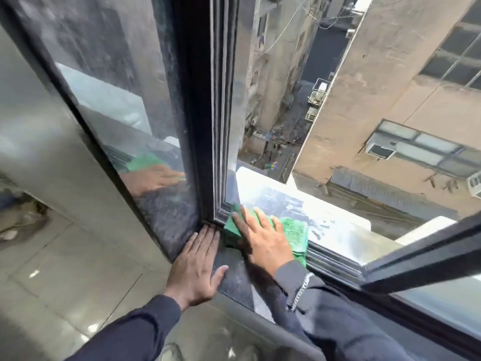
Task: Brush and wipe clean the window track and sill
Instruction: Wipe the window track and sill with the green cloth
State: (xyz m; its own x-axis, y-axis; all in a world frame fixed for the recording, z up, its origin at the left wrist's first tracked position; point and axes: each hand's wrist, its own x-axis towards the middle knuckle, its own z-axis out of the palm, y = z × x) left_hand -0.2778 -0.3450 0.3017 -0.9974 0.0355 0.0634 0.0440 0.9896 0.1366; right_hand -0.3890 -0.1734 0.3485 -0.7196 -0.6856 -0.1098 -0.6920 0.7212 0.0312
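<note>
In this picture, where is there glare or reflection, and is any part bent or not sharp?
Head view: strong glare whitens the outer sill; the glass pane mirrors the right hand and green cloth; wide-angle bends the frame; left edge is blurred.

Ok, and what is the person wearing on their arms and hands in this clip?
Both hands are bare: no gloves, rings or watch show on the left hand or the right hand. Each arm wears a long dark sleeve reaching the wrist, the left sleeve and the right sleeve. A silver chain lies over the right sleeve near the cuff.
</note>
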